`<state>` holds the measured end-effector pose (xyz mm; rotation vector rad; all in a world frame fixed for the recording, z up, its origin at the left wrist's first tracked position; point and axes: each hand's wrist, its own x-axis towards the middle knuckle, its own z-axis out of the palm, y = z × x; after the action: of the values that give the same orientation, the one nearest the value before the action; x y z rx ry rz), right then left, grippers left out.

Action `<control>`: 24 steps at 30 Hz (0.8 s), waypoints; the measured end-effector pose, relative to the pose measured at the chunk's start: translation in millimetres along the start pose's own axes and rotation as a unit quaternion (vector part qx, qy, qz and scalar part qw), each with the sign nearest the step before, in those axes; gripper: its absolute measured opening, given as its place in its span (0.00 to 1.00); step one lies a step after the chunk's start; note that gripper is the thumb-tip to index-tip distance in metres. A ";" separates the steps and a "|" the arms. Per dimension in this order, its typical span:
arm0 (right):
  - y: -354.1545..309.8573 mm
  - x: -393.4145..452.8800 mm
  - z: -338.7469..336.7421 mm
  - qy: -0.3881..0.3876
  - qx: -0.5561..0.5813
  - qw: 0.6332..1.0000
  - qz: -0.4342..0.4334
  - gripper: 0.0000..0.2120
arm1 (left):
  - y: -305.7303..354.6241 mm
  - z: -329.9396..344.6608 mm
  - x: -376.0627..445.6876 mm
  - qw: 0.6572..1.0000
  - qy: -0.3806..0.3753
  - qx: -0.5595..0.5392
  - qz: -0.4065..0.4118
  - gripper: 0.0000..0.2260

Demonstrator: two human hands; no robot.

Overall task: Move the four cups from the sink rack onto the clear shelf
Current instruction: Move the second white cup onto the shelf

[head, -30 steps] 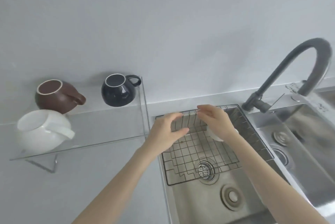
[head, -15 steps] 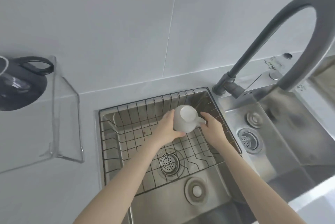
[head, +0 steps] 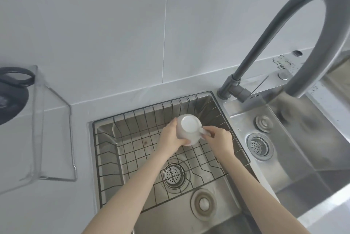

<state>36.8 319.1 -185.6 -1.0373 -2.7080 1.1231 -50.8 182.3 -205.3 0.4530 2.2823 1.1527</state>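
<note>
A white cup is held upside down, base toward me, just above the black wire sink rack. My left hand wraps its left side and lower rim. My right hand pinches the cup's handle on the right. The rack holds no other cup. At the far left the clear shelf stands on the counter, with a black cup on it, partly cut off by the frame edge.
A tall curved grey faucet arches over the right side. The steel sink has a drain strainer under the rack, and a second basin lies to the right. White tiled wall behind.
Both hands took hold of the white cup in the rack and lifted it slightly. The view has swung right, so the brown and white cups on the shelf left the frame.
</note>
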 end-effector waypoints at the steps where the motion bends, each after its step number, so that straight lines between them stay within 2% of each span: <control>1: -3.6 -2.0 -2.9 -0.006 0.007 1.000 -0.007 0.10 | 0.6 -4.3 -2.8 1.000 0.002 0.009 0.009 0.36; 3: -16.0 -8.7 -9.7 -0.008 0.022 0.999 -0.026 0.10 | 5.5 -18.9 -11.8 0.999 0.012 0.024 0.025 0.33; 6: -44.3 -20.0 -22.7 -0.003 0.050 0.997 -0.064 0.07 | 20.5 -47.7 -30.1 0.996 0.056 0.054 0.045 0.35; 8: -72.7 -28.9 -32.6 -0.005 0.068 0.993 -0.095 0.07 | 32.4 -73.1 -48.4 0.991 0.102 0.071 0.056 0.33; 11: -122.0 -40.7 -45.5 -0.017 0.080 0.984 -0.160 0.07 | 46.8 -115.3 -82.4 0.977 0.186 0.072 0.069 0.26; 17: -219.3 -73.2 -42.5 -0.072 0.114 0.951 -0.277 0.08 | 52.7 -201.7 -153.3 0.943 0.313 0.078 0.077 0.28; 24: -306.8 -115.2 0.9 -0.143 0.073 0.916 -0.368 0.07 | 20.0 -274.3 -219.1 0.919 0.388 0.072 0.013 0.31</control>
<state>-48.5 91.8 34.5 0.2080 -2.7330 1.3318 -39.1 -92.6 13.6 0.0638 3.0557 1.3442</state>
